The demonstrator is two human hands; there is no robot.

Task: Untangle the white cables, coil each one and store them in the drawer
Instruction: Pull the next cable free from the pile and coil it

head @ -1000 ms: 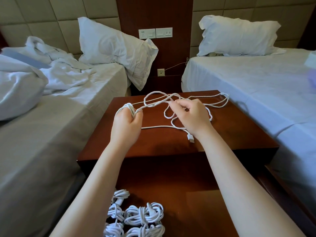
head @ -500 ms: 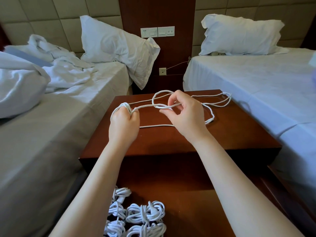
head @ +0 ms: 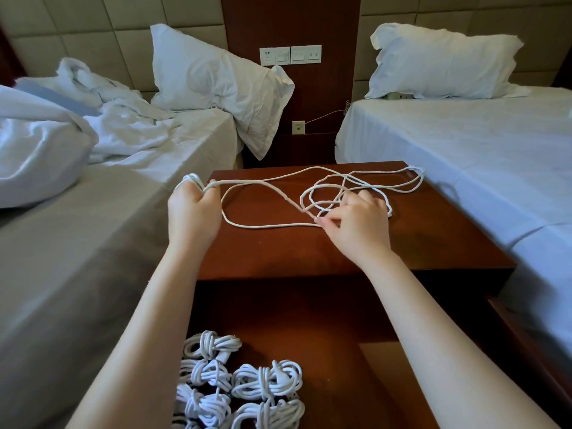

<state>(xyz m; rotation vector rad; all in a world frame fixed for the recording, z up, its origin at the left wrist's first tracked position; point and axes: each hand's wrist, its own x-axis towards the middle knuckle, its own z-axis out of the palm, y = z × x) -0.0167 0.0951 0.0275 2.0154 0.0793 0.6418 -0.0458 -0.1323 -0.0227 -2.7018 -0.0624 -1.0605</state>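
On the glossy wood nightstand (head: pixel 402 243), left hand (head: pixel 193 215) clutches looped white cable (head: pixel 263 226); right hand (head: pixel 359 224) pinches it

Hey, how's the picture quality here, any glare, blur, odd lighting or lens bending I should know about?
Head view: wide-angle bending bows the right bed and wall panels near the edges; the light is soft, brighter and bluish on that bed; a pale sheen sits on the drawer floor; a soft shadow darkens the nightstand near its front; the cable and coils look sharp.
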